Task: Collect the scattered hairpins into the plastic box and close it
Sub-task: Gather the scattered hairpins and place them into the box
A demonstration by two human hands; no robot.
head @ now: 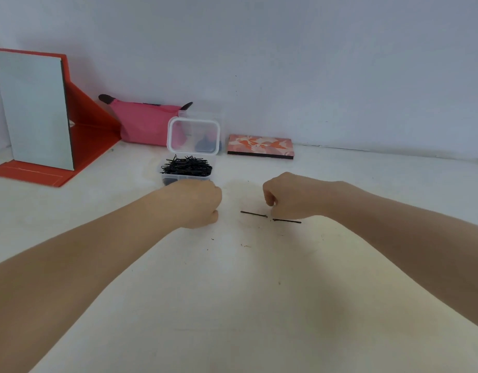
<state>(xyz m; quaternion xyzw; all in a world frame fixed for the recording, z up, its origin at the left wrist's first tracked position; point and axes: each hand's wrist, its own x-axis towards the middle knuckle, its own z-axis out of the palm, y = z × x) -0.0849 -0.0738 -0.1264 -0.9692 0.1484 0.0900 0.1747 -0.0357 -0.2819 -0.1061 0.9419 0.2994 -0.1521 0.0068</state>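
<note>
The clear plastic box [165,181] stands open on the white table, heaped with black hairpins [186,166]; its lid [193,135] is tipped up behind it. My left hand [199,204] is a closed fist just in front of the box, and nothing shows in it. Two loose hairpins lie on the table to its right: one hairpin [253,214] lies free, the other hairpin [287,221] has its left end under my right hand [291,196]. That hand's curled fingertips come down on this end and pinch it.
A red folding mirror stand [36,114] is at the back left, with a pink pouch [143,122] beside it. A flat floral case [260,146] lies behind and right of the box. The wall runs close behind them.
</note>
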